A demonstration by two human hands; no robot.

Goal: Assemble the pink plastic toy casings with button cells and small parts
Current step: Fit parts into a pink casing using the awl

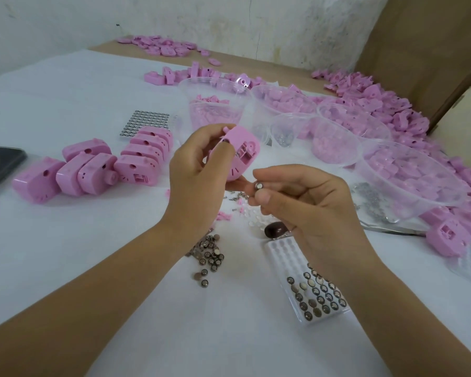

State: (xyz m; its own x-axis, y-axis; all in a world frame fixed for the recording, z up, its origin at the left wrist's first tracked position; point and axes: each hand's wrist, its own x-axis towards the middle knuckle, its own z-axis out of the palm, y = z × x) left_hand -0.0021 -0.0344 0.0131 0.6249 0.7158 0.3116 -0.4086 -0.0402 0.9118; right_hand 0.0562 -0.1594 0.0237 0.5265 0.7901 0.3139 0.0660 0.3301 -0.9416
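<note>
- My left hand (196, 170) gripped a pink casing (242, 148), fingers curled round it, holding it above the table (65, 240) with its open inner side turned toward my right.
- My right hand (305, 202) pinched one button cell (259, 185) between thumb and fingertips, just beside the lower edge of the casing; I could not tell whether the two touched.
- Loose button cells (210, 257) lay scattered on the white cover below my left wrist.
- A clear tray of cells (316, 295) sat under my right forearm, its near rows filled.
- Tiny screws (237, 196) lay on the table beneath my hands.
- A cluster of closed casings (93, 170) stood to my left, touching one another.
- A full sheet of cells (147, 122) lay just behind that cluster.
- Clear plastic tubs (408, 183) holding pink parts stood ahead and to my right, with a heap of pink pieces (392, 110) behind them.
- A dark flat slab (0, 164) lay at the left edge.
</note>
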